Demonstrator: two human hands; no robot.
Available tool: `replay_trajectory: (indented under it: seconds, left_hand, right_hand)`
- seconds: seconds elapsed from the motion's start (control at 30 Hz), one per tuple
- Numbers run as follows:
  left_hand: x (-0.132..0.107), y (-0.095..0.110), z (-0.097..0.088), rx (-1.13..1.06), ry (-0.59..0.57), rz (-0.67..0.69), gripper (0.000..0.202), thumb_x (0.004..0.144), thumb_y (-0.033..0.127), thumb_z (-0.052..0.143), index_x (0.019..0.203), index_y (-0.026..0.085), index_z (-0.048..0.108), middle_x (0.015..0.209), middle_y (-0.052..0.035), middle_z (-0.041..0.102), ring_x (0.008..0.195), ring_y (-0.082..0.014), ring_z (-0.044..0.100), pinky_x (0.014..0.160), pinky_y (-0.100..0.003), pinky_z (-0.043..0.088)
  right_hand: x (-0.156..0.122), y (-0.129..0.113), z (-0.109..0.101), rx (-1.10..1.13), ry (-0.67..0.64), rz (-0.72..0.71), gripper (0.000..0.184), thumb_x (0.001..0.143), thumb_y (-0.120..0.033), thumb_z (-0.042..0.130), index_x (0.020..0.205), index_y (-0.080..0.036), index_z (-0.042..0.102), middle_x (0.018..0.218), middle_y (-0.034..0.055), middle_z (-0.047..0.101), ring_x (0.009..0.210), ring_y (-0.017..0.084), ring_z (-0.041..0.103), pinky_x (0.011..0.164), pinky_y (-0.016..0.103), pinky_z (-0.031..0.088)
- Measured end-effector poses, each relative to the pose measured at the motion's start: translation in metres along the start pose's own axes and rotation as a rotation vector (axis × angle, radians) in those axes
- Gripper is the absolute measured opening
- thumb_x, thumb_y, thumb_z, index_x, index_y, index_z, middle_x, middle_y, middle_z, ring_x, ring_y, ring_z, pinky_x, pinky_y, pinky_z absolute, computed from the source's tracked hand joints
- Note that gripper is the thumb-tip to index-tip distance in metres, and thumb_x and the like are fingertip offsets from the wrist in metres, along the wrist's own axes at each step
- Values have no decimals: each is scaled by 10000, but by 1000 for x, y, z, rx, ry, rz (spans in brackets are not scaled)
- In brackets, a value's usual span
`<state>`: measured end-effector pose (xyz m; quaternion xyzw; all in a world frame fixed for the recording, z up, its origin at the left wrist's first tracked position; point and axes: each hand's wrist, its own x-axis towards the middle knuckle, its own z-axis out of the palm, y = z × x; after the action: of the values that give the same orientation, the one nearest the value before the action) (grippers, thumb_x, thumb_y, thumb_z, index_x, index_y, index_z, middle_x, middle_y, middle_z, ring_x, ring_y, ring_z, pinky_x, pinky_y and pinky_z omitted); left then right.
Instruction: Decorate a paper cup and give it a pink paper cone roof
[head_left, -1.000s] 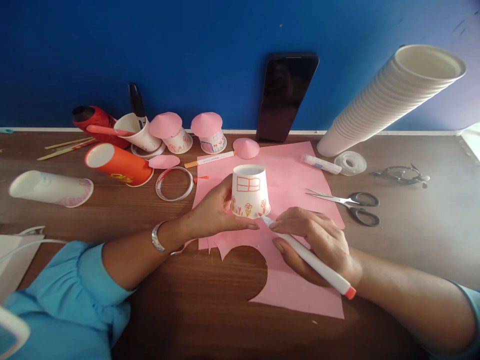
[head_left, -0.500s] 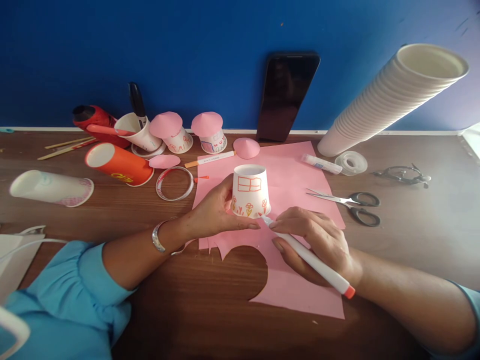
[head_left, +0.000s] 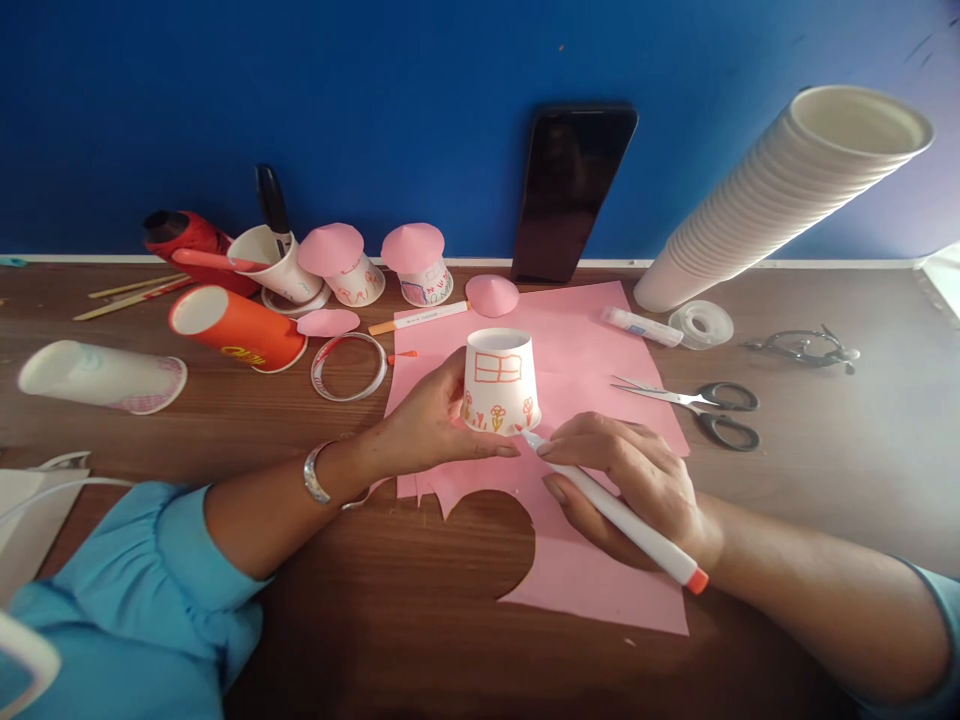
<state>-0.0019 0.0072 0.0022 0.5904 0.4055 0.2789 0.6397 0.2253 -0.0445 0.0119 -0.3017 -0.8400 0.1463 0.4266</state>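
Two hands at one upturned paper cup (head_left: 500,385) over the pink sheet (head_left: 592,340): my left hand (head_left: 427,425) clasps its side, my right hand (head_left: 630,480) pinches a marker (head_left: 615,515), its tip at the cup's rim. I judge the cup light and easily crushed, best held gently near the stiffer rim.

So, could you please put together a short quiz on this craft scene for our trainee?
1. True or false: the left hand holds an upside-down white cup with drawings on it.
2. The right hand holds a pen. Where does the tip meet the cup? A: at its flat top. B: near its lower rim. C: inside it.
3. Fill in: leaning against the blue wall behind the cup is a dark ____.

Key: 1 true. 2 B. 3 phone.
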Motion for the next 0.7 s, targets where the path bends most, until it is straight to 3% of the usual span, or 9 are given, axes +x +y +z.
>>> replay_trajectory:
  seconds: [0.7]
  left_hand:
    - [-1, 2, 1, -1, 13, -15, 725, 654, 355, 953, 1252, 241, 559, 1233, -92, 716, 1188, -321, 682, 934, -470, 606]
  right_hand:
    - [0, 1, 1, 4, 1, -6, 180, 920, -104, 599, 1082, -181, 584, 777, 29, 683, 667, 177, 682, 562, 295, 555]
